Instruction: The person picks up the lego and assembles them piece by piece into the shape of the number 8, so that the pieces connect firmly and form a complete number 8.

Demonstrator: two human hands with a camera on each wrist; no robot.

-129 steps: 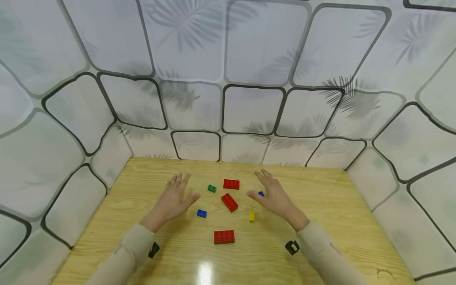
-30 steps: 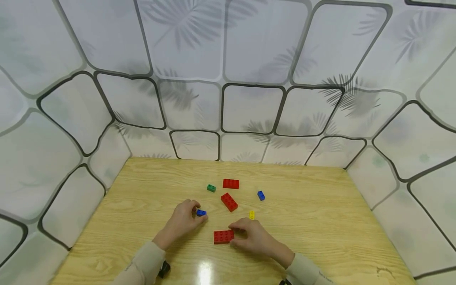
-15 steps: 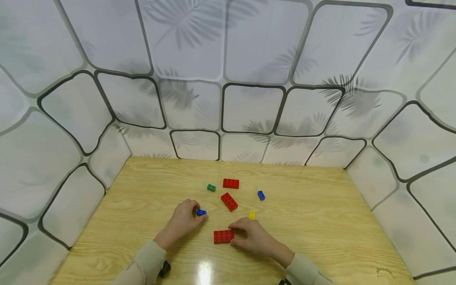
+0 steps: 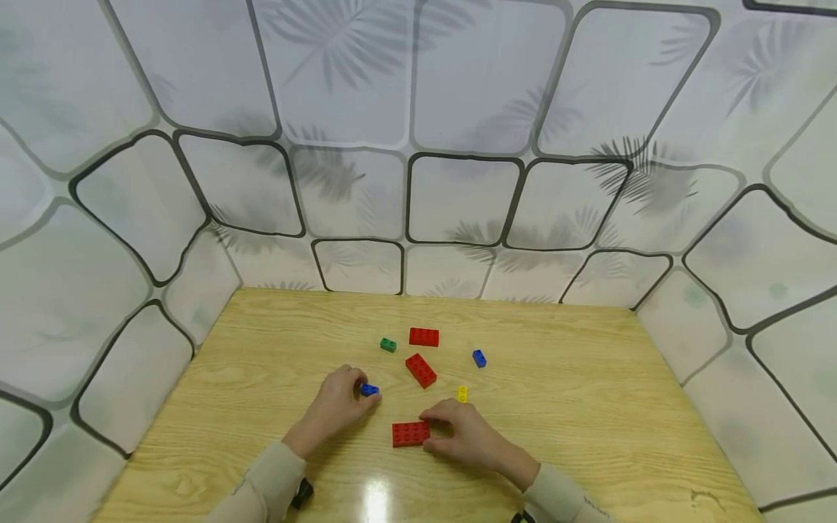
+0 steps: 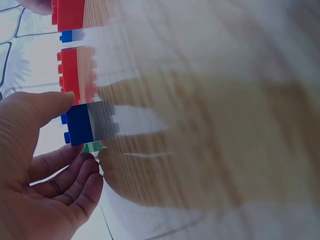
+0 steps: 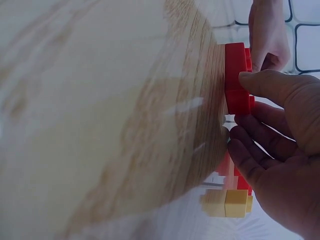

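Two grips: your left fingers [image 5: 55, 163] pinch the left blue brick [image 5: 81, 125], your right fingers [image 6: 272, 85] the nearest red brick [image 4: 408, 434], lying crosswise on the worktop [image 4: 588, 392], right of blue and nearer you.

Look, the wood-grained table [image 4: 366, 468] gleams glossy at lower centre; smooth plastic on the red brick [image 4: 410, 434] there, matt cloth on the lower-left sleeve [image 4: 269, 476].

1. You're in a booth-like nook [image 4: 353, 192]; the wider building can't be told.
2. Pale walls [image 4: 464, 200] printed with black-grey outlines and fronds enclose you on three sides.
3. Your counter [image 4: 588, 392] is wood-grained.
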